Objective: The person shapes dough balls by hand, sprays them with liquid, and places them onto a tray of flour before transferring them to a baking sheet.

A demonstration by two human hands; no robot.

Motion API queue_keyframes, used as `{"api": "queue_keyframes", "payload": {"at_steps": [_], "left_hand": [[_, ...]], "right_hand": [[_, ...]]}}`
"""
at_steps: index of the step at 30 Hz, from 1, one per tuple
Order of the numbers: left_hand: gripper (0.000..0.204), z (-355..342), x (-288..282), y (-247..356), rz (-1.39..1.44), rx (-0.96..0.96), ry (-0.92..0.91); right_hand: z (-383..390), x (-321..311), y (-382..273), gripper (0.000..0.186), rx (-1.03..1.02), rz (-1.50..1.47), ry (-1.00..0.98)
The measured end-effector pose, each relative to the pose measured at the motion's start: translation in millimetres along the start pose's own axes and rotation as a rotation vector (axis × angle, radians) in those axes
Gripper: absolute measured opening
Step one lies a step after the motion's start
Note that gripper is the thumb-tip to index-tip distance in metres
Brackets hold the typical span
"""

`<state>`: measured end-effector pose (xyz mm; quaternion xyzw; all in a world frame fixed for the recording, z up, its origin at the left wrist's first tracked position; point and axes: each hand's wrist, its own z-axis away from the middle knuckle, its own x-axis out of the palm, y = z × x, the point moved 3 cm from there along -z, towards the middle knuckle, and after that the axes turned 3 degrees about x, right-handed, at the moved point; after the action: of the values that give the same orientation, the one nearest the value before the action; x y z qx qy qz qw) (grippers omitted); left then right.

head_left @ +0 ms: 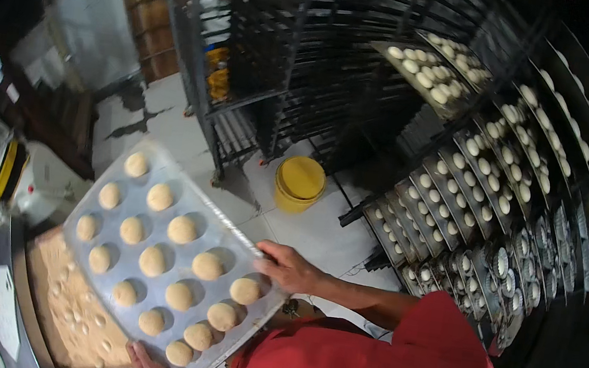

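Observation:
A shiny metal baking tray with several rows of round, tan dough balls is held up in front of me, tilted. My right hand grips its right edge, thumb over the rim and fingers underneath. At the near left edge my left hand is closed on the rim; its fingers are partly hidden below the tray. Beside and under the tray's left side lies a wide, shallow box of tan crumbs, with several small pale dough pieces in it.
On the right, a rack bears many sloping trays of pale dough pieces and fluted tins. Tall dark racks stand ahead, a yellow bucket on the tiled floor before them. A white machine stands at left.

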<state>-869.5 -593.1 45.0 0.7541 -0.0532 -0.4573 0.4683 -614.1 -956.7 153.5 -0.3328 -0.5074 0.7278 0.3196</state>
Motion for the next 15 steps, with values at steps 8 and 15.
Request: {"api": "queue_keyframes", "payload": {"at_steps": [8,15], "left_hand": [[0.032,-219.2,173.2,299.9,0.705,0.151,-0.643],[0.026,-302.9,322.2,515.1,0.718,0.541,-1.0]], "right_hand": [[61.6,-140.1,-29.2,0.061,-0.112,-0.548,0.506],[90.3,-189.5,-55.9,0.098,-0.409,-0.96,0.865]]}}
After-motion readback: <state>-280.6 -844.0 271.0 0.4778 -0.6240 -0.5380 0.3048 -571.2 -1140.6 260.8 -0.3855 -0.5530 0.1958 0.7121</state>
